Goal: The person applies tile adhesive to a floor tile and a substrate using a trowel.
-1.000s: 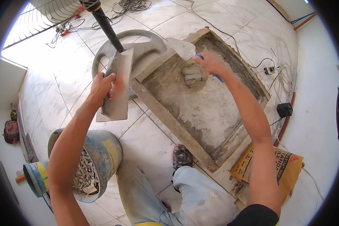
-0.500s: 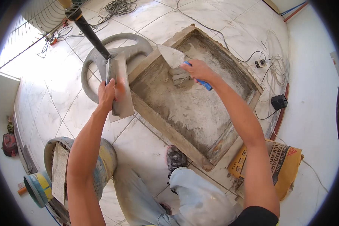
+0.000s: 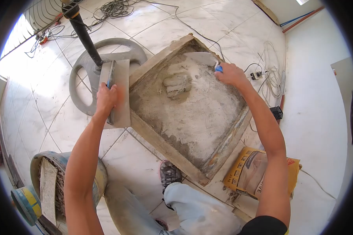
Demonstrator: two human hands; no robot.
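Observation:
My left hand (image 3: 106,98) is closed round the handle of a rectangular plastering trowel (image 3: 122,107), its flat plate beside the left edge of a shallow mixing trough (image 3: 147,133). In my right hand (image 3: 232,75) is a pointed trowel (image 3: 200,58) with a blue handle, its blade low inside the trough's far corner. A lump of grey mortar (image 3: 177,84) sits on the trough floor, left of the blade. Smeared grey residue covers the rest of the floor and the walls.
A grey ring-shaped stand (image 3: 79,101) with a black pole (image 3: 86,39) stands left of the trough. A bucket (image 3: 100,176) of debris is at lower left, a yellow adhesive bag (image 3: 239,172) at lower right. Cables (image 3: 115,9) lie on the tiles, and a black adapter (image 3: 276,113) by the wall.
My right hand has swung right, carrying the pointed trowel from over the trough's left rim to its far corner. The plastering trowel has turned slightly in my left hand. The view has shifted a little.

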